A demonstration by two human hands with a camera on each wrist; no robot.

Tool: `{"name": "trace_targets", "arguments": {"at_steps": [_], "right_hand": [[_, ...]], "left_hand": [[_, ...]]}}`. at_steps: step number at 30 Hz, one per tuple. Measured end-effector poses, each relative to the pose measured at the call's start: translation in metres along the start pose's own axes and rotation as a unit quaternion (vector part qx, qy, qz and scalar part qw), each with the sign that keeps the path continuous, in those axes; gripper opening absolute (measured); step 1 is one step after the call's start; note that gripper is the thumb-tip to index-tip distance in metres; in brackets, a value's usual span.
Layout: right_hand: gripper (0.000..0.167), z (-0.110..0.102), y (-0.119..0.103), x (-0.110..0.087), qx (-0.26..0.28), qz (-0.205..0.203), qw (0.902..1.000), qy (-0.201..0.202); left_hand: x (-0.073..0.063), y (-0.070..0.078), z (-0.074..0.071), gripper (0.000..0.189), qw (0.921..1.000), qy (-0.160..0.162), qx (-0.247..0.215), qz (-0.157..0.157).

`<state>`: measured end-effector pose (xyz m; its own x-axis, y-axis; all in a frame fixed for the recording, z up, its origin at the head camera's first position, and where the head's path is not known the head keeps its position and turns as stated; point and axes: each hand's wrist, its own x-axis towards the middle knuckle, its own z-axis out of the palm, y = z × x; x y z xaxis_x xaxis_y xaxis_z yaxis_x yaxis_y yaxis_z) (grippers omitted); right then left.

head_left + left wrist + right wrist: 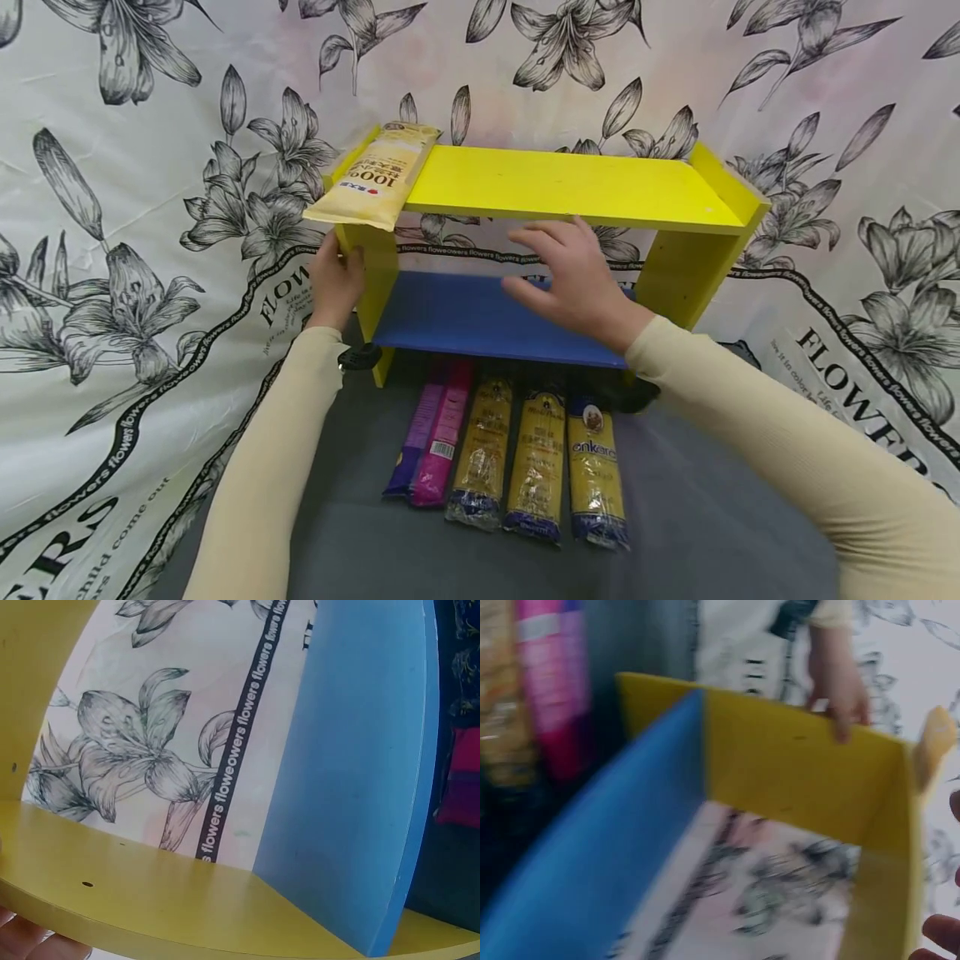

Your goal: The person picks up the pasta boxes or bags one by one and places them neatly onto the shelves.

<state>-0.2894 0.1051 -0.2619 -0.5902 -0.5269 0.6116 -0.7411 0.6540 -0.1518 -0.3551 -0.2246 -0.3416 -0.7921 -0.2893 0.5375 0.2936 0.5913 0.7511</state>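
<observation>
A small shelf with a yellow top board [555, 183] and a blue lower board [465, 312] stands against the backdrop. My left hand [335, 282] grips the shelf's left side panel; the right wrist view shows its thumb on the panel's inner face. On the top board's left end lies a pale yellow noodle packet [378, 175], overhanging the front edge. In front of the gap between the boards, my right hand [573, 279] is raised with fingers spread and holds nothing. Its fingers [941, 930] appear at the edge of the right wrist view.
Below the shelf, on the grey cloth [375, 533], lie a pink-and-purple packet [442, 442] and three golden spaghetti packets [536, 467] in a row. A white flower-printed sheet [150, 275] hangs behind and at both sides.
</observation>
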Motion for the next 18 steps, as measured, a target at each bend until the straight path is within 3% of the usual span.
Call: {"name": "trace_targets", "arguments": {"at_steps": [5,11,15,18], "right_hand": [[0.049,-0.004,0.033,-0.070,0.001,0.024,0.9997,0.010],[0.047,0.011,0.063,-0.154,0.017,0.144,0.9889,-0.034],[0.049,0.038,0.071,-0.211,0.030,0.241,0.9671,-0.076],[0.055,0.060,0.069,-0.245,0.049,0.317,0.9383,-0.128]], "left_hand": [[0.002,-0.002,-0.003,0.036,1.0000,0.000,0.002,-0.009],[0.003,-0.002,-0.005,0.037,0.9999,0.004,-0.006,-0.007],[0.002,-0.002,-0.003,0.038,0.9999,-0.002,-0.004,-0.011],[0.003,-0.002,-0.001,0.039,0.9999,-0.008,0.001,-0.011]]}}
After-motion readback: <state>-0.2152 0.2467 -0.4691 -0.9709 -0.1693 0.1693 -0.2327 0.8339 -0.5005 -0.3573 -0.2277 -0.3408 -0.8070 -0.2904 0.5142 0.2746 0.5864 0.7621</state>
